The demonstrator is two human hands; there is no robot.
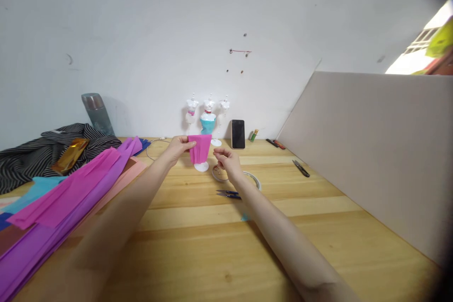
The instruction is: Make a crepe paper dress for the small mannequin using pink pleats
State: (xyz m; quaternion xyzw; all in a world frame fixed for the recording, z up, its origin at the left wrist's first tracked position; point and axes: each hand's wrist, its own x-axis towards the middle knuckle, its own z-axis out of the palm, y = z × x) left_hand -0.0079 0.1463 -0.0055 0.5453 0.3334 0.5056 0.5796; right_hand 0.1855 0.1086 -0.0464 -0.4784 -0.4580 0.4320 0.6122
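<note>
My left hand (180, 147) pinches the upper left edge of a folded piece of pink crepe paper (201, 149), which hangs upright in front of the small mannequins. To the right of the paper and apart from it is my right hand (226, 158), thumb and fingertips pressed together; whatever they may hold is too small to make out. Below that hand sits a small round dish (220, 174) with tiny items in it. Behind the paper stands a white mini mannequin (208, 108) wrapped in turquoise, between a left mannequin (191, 109) and a right mannequin (223, 108).
Thread snips (228, 193) and a white ring (256, 180) lie by my right forearm. Crepe paper sheets (71, 198), striped cloth (24, 155) and a flask (98, 113) fill the left. A phone (238, 134), green spool (254, 135) and black cutter (301, 168) are right.
</note>
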